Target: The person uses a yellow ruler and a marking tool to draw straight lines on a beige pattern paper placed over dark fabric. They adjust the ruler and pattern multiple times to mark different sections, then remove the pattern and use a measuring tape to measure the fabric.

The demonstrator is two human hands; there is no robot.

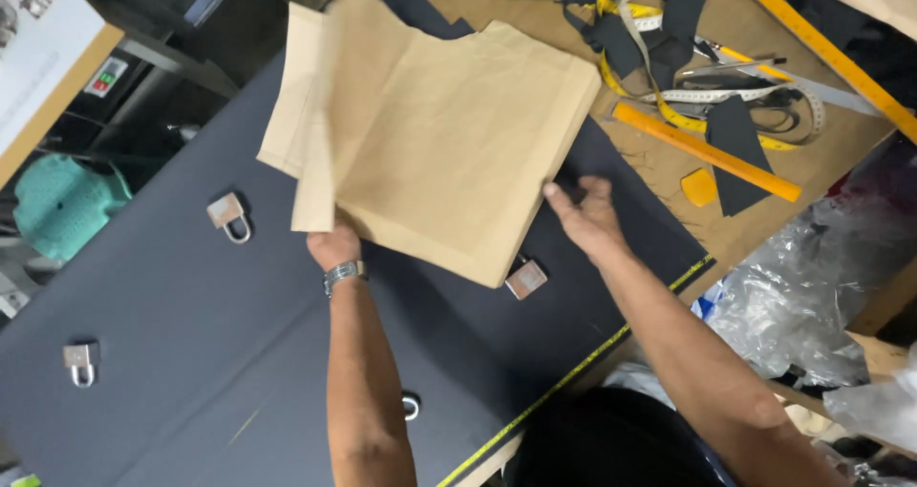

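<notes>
Two hands hold the tan paper pattern (439, 134) above the dark fabric (172, 353): left hand (334, 245) grips its lower edge, right hand (585, 215) lies open, touching its right edge. Padlocks (229, 215) lie beside the creased, folded pattern, bare fabric below-left.

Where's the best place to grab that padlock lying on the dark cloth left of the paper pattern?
Take the padlock by its square metal body, pinching the two flat sides from above. It lies flat on the dark cloth with its shackle pointing toward the near edge, so the body is the widest, steadiest part. The left hand is nearest.
</notes>
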